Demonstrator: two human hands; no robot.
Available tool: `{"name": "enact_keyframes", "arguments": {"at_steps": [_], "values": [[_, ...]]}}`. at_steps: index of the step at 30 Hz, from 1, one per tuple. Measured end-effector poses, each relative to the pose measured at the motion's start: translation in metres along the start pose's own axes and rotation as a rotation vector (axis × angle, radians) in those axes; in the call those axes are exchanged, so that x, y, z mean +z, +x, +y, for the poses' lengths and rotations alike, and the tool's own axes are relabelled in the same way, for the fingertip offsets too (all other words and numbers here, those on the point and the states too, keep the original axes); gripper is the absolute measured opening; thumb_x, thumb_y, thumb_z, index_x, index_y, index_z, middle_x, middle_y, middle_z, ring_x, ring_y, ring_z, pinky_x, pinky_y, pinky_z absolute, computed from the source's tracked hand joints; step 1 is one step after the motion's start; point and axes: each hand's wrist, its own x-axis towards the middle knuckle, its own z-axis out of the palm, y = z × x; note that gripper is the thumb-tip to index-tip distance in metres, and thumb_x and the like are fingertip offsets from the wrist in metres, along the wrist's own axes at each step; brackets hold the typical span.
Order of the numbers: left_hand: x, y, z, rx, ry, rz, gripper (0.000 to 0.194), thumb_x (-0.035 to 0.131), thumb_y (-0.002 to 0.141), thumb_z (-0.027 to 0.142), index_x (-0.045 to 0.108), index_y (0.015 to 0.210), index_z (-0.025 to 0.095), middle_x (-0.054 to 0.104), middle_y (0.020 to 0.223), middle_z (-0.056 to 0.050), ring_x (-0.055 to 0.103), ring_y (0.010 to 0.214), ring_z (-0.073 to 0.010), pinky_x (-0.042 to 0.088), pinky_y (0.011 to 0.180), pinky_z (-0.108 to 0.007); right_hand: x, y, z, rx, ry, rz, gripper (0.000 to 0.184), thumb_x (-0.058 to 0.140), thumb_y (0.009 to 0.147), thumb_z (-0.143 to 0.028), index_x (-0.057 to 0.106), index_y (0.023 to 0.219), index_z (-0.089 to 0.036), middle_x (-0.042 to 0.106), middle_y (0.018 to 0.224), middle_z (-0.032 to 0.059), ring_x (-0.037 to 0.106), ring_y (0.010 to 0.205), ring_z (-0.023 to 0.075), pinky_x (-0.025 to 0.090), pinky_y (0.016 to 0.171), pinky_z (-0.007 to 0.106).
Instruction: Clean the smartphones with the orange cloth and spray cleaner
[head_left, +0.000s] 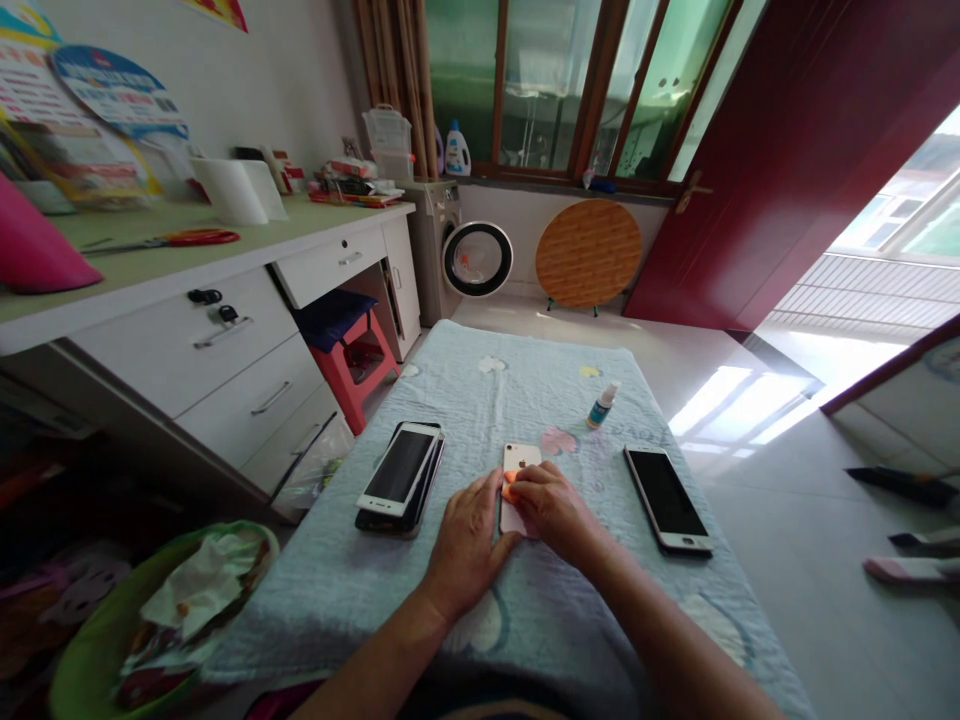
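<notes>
A white phone (519,462) lies face down on the light blue cloth (480,400) in front of me. My left hand (466,545) rests flat against its left edge. My right hand (553,508) lies over its lower half, pressing a small orange piece (509,486) onto the back. To the left is a stack of phones (401,475), a white one on top. On the right lies a single phone (667,499) with a dark screen, face up. A small spray bottle (602,405) stands beyond it.
A green basket (90,660) with crumpled tissues sits at my lower left. A white desk with drawers (225,330) and a red stool (352,355) stand left. A washing machine (457,250) and a round folded table (589,252) are at the back; the red door (810,150) is open.
</notes>
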Motion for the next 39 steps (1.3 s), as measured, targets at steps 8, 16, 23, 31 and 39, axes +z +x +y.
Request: {"name": "enact_keyframes", "arguments": {"at_steps": [8, 16, 23, 31, 39], "values": [[-0.005, 0.003, 0.004, -0.006, -0.013, -0.008, 0.059, 0.059, 0.087, 0.038, 0.039, 0.139, 0.018, 0.057, 0.133, -0.014, 0.05, 0.125, -0.029, 0.041, 0.103, -0.05, -0.017, -0.029, -0.019, -0.04, 0.052, -0.094, 0.022, 0.049, 0.097, -0.022, 0.07, 0.09, -0.024, 0.07, 0.094, 0.0028, 0.055, 0.085, 0.018, 0.044, 0.08, 0.029], [-0.008, 0.003, 0.005, 0.004, 0.026, -0.065, 0.052, 0.062, 0.085, 0.032, 0.048, 0.133, 0.02, 0.056, 0.135, -0.012, 0.047, 0.129, -0.0297, 0.038, 0.106, -0.051, -0.014, -0.004, 0.009, 0.033, -0.079, -0.013, 0.025, 0.05, 0.096, -0.023, 0.071, 0.083, -0.02, 0.072, 0.096, 0.0043, 0.054, 0.079, 0.0189, 0.042, 0.074, 0.031], [-0.004, 0.003, 0.003, 0.007, -0.006, 0.007, 0.063, 0.059, 0.085, 0.032, 0.035, 0.142, 0.019, 0.055, 0.134, -0.014, 0.051, 0.125, -0.0293, 0.041, 0.103, -0.051, -0.015, -0.02, -0.016, -0.057, 0.032, -0.081, 0.022, 0.052, 0.095, -0.019, 0.07, 0.085, -0.023, 0.072, 0.097, 0.0031, 0.056, 0.083, 0.0186, 0.045, 0.079, 0.031], [-0.005, 0.002, 0.003, 0.0, 0.022, -0.032, 0.057, 0.061, 0.085, 0.031, 0.041, 0.137, 0.019, 0.057, 0.132, -0.013, 0.049, 0.126, -0.03, 0.039, 0.104, -0.051, -0.019, -0.016, -0.008, -0.051, -0.027, -0.104, 0.021, 0.053, 0.095, -0.021, 0.067, 0.079, -0.021, 0.071, 0.088, 0.0023, 0.055, 0.078, 0.018, 0.042, 0.076, 0.029], [-0.012, 0.004, 0.008, -0.017, 0.014, -0.109, 0.041, 0.062, 0.085, 0.028, 0.053, 0.124, 0.019, 0.058, 0.133, -0.011, 0.045, 0.13, -0.0311, 0.037, 0.106, -0.052, -0.015, 0.025, 0.034, 0.042, -0.13, 0.01, 0.029, 0.052, 0.095, -0.021, 0.065, 0.069, -0.018, 0.069, 0.075, 0.0023, 0.056, 0.072, 0.0158, 0.038, 0.076, 0.028]]}}
